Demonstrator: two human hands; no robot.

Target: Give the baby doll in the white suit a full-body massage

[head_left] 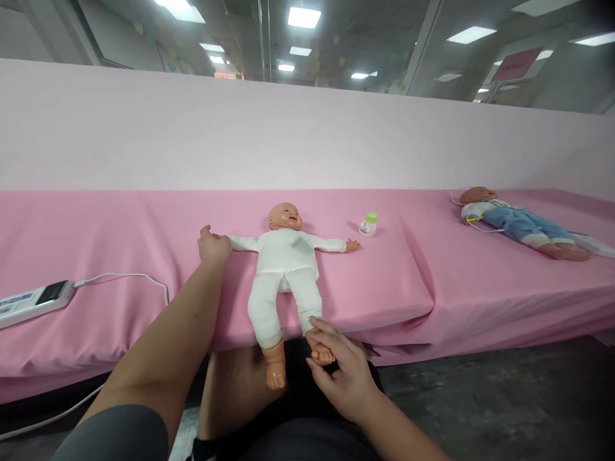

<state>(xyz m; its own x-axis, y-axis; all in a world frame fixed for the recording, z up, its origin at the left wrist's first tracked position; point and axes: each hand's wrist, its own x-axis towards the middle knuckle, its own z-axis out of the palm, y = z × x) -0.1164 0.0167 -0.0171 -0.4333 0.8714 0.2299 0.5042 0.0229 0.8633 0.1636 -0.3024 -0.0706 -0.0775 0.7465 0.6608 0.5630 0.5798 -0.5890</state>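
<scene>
A bald baby doll [288,253] in a white top and trousers lies face up on a pink-covered surface, arms spread and legs hanging over the front edge. At the end of its sleeve on the left, my left hand [214,246] is closed around the doll's hand, which it hides. My right hand [343,371] holds the doll's foot on the right between fingers and thumb, the toes showing. The doll's other foot [275,366] hangs free over my lap. Beyond its outstretched arm on the right stands a small clear bottle [368,225] with a green cap.
A second doll [523,221] in blue trousers lies at the far right with thin tubing on it. On the left rests a white power strip [36,302] with a cable. A white wall [288,134] borders the pink cover [384,288] under glass panels.
</scene>
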